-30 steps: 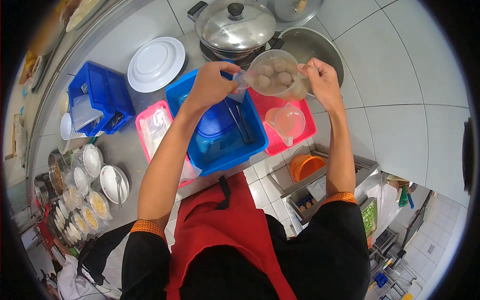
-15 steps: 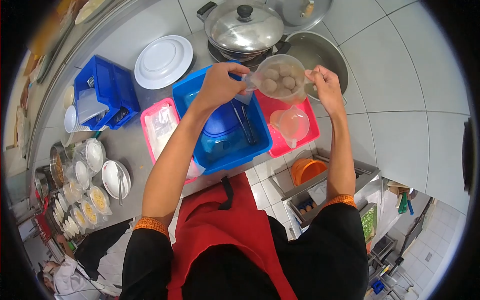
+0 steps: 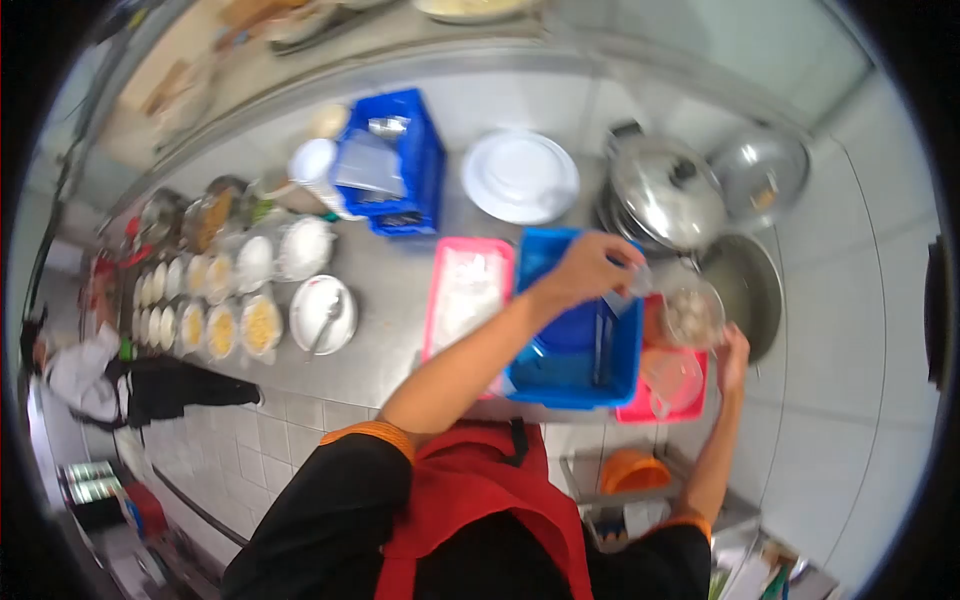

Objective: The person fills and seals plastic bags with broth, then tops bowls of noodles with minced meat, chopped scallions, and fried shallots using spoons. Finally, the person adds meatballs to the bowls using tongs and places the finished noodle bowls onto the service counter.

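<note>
The jug (image 3: 691,343) w/ round balls (image 3: 688,310) is btwn hands, over the pink tray (image 3: 688,411), right hand (image 3: 735,357) pinching its near-right edge (rim or handle, can't tell), left hand (image 3: 598,267) pinching clear plastic (image 3: 639,282) to its left.

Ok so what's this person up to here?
Someone in a red apron has a clear container of pale round balls in the right hand, near a large open pot. The left hand pinches something clear, perhaps a plastic bag, over the blue tub; blur hides details. Another clear jug sits in a pink tray beside the tub.
</note>
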{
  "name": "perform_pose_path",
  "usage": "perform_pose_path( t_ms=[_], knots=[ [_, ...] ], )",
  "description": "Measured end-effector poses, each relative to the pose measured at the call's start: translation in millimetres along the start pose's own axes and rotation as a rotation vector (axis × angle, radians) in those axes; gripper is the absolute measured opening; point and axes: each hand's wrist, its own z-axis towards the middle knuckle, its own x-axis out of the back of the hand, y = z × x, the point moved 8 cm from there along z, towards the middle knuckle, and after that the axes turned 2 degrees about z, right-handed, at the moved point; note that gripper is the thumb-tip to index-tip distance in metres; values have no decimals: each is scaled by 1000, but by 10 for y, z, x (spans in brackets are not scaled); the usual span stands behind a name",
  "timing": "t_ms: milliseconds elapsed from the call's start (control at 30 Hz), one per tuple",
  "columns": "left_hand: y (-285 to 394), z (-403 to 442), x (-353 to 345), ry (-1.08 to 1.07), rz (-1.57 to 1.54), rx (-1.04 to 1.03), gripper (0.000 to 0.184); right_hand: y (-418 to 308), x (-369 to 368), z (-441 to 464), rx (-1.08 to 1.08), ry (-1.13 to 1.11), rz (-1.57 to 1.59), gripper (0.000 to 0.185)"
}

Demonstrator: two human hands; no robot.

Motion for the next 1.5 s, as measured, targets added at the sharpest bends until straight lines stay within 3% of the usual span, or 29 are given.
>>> perform_pose_path(
  t_ms=[33, 100, 133, 200, 267, 433, 533, 600, 767, 833, 967, 1033, 1067, 1133, 1267, 1400, 1433, 1500],
  knots=[
    [43, -55, 53, 8, -27, 1, 23, 30, 66, 65, -56, -150, 9, 23],
    [281, -246, 190, 32, -35, -42, 23, -317, -33, 74, 3, -27, -469, 21],
    [353, -365, 262, 26, -38, -20, 23, -534, -288, 79, 27, -45, -471, 21],
    [529, -639, 409, 23, -29, -6, 23, -1263, -889, -249, 436, 253, -827, 20],
    [659, -902, 608, 29, 20, -26, 23, -1484, -1696, -355, 347, 66, -648, 25],
    [766, -1586, 1182, 72, 186, -34, 25, -1377, -3895, -768, 520, -588, -689, 23],
    [612, -1951, 1589, 135, 176, 48, 27, -988, -4568, -852, 562, -737, -584, 21],
    [514, -2163, 1841, 196, 231, 141, 29, -568, -4851, -841, 177, -891, -591, 21],
    [228, -2420, 2307, 279, 183, 140, 25, 17, -5205, -886, 11, -848, -443, 19],
    [154, -2426, 2410, 203, 451, 182, 22, 162, -5256, -859, -48, -759, -408, 18],
    [-125, -2373, 2557, 102, 639, 244, 18, 349, -5321, -877, -99, -673, -480, 17],
    [-296, -2376, 2658, 204, 281, 324, 17, 373, -5337, -895, -121, -658, -458, 16],
    [-338, -2375, 2668, 205, 277, 321, 17, 386, -5345, -909, -179, -664, -436, 15],
    [-323, -2385, 2716, 316, -34, 283, 13, 393, -5386, -924, -235, -674, -416, 15],
    [-374, -2347, 2737, 311, -98, 263, 18, 415, -5392, -905, -330, -621, -474, 11],
    [-136, -2364, 2766, 366, 360, 101, 13, 403, -5389, -918, -340, -499, -328, 8],
    [-126, -2384, 2822, 395, 348, 118, 13, 396, -5395, -889, -326, -484, -325, 9],
    [-24, -2408, 2842, 425, 666, 60, 15, 330, -5446, -933, -322, -502, -356, 8]
  ],
)
